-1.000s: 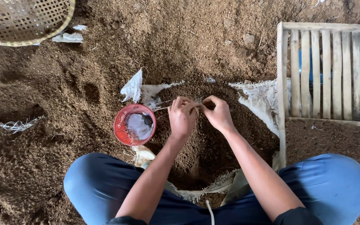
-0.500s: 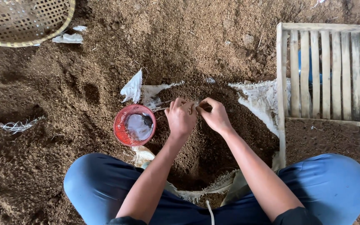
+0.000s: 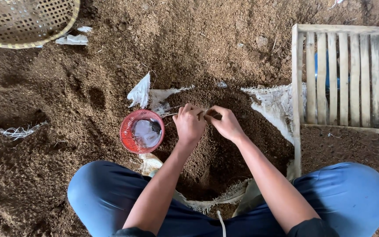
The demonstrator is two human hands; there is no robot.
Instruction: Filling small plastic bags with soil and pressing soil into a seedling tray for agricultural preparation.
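So the person's sitting cross-legged in blue trousers on a floor of loose brown soil (image 3: 66, 101), both hands right up against each other over a darker mound of dirt in the middle. Left hand (image 3: 189, 125) and right hand (image 3: 225, 124) are each pinched shut on a thin pale strand (image 3: 170, 114) that sticks out toward 9 o'clock, fingertips nearly touching. Can't tell what the strand actually is, too small. Just beside the left hand at 9 o'clock sits a small red basket (image 3: 130, 136) with something whitish inside. Torn white sacking (image 3: 275, 105) pokes out of the soil at 3 o'clock, next to a wooden slatted crate (image 3: 345, 79). Woven bamboo tray (image 3: 23, 22) way up at 10 o'clock
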